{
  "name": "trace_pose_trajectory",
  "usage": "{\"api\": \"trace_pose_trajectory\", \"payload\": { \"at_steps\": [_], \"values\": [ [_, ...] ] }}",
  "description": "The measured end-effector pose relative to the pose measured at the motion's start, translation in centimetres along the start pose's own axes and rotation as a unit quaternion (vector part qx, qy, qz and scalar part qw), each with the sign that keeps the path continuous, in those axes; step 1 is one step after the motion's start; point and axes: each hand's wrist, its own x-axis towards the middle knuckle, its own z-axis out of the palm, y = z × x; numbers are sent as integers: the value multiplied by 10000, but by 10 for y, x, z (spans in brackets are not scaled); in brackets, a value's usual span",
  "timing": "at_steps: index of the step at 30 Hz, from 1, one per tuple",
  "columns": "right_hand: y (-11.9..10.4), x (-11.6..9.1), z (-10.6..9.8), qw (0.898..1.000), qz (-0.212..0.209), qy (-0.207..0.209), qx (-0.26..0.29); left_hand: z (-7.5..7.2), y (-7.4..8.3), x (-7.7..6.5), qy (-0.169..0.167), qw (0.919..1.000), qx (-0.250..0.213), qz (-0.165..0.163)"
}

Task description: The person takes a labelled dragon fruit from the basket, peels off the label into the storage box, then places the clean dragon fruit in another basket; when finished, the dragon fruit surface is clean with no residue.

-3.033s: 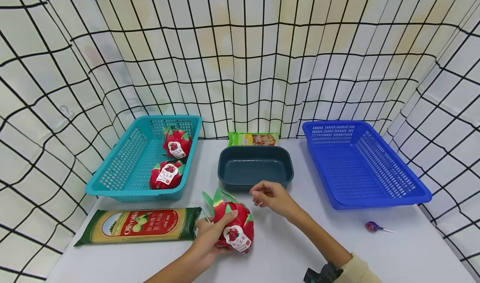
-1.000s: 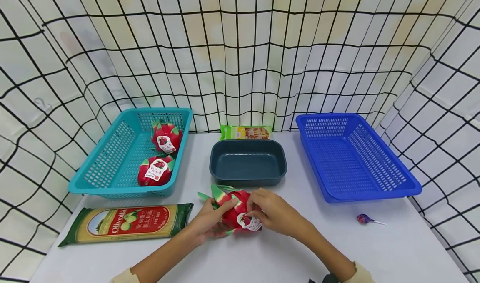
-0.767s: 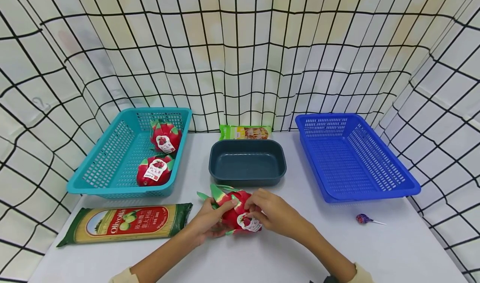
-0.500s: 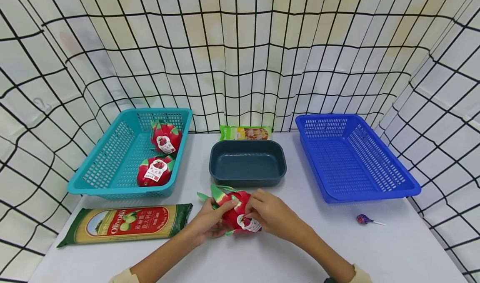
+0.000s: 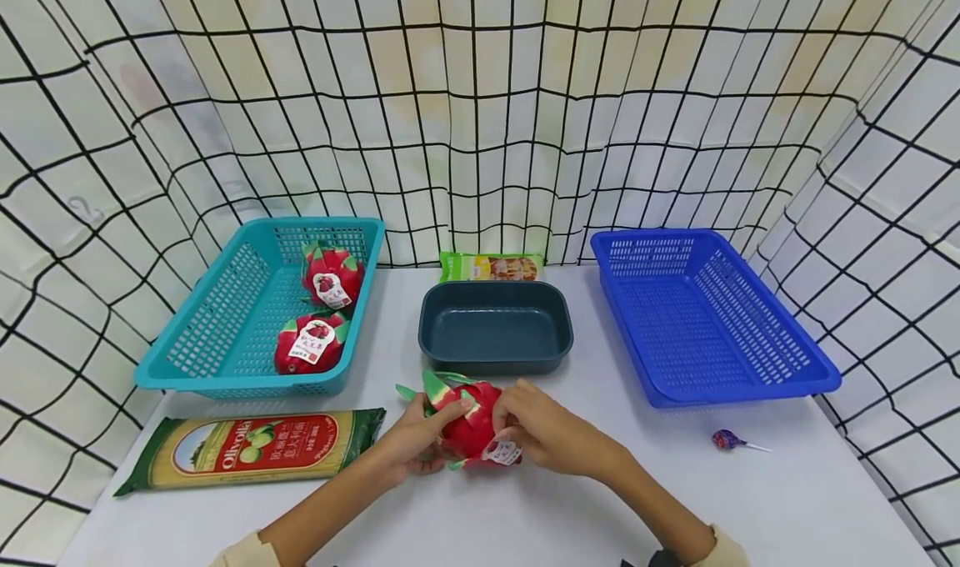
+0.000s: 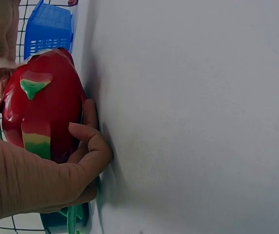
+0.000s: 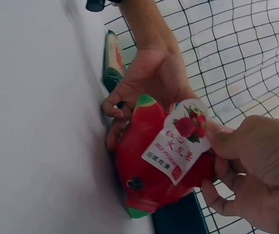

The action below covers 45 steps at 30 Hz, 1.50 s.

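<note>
Exposing a broad stretch of white table (image 5: 480, 517) on the near side of both hands, between the forearms. Gripping the dragon fruit (image 5: 465, 434) with the left hand (image 5: 414, 440), with thumb over the top and fingers curved underneath; pinching the edge of its printed label (image 7: 176, 146) between thumb and fingers of the right hand (image 5: 551, 427). Showing a pasta pack (image 5: 247, 450) left of the left hand, with its green end just beside it. Leaving a wide strip of table running from the right hand out to a lollipop (image 5: 725, 440). Including a dark tray (image 5: 495, 358) just beyond the hands, showing its smooth floor. Featuring a teal basket (image 5: 232, 383) beyond the left hand, containing a nearer fruit (image 5: 310, 346) and a farther fruit (image 5: 332, 275) along the wall nearest the hands. Presenting a blue basket (image 5: 690, 317) beyond the right hand, displaying slatted walls. Ending, farthest from the hands, with a green packet (image 5: 491, 267) behind the tray and a grid-lined backdrop (image 5: 495, 117).
</note>
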Motion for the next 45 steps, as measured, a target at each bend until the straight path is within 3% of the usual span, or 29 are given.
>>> {"api": "trace_pose_trajectory", "payload": {
  "at_steps": [5,16,19,24,28,33,40,42,45],
  "values": [
    [4,1,-8,9952,-113,-373,894,-2,-1,1,-8,10000,41,-34],
    [13,5,-16,9835,-175,-785,1619,-2,-2,3,-29,9999,-130,-80],
    [18,3,-17,9668,-70,-908,2388,-2,-3,4,-47,9998,-159,-87],
    [23,3,-19,9256,191,-1020,3639,-3,-2,4,-19,9998,-202,-88],
    [21,5,-23,9151,476,-1077,3856,-2,-3,4,-1,9998,-191,-68],
    [18,13,-32,9103,1073,-868,3902,-2,-4,3,-31,9997,-227,-81],
    [19,36,-46,8989,2036,-52,3879,-1,-5,5,-59,9996,-256,-100],
    [23,44,-48,8889,2369,213,3915,-2,-5,5,-75,9996,-262,-92],
    [31,60,-46,8633,2960,607,4043,-3,-5,4,-85,9996,-262,-72]
  ]
}}
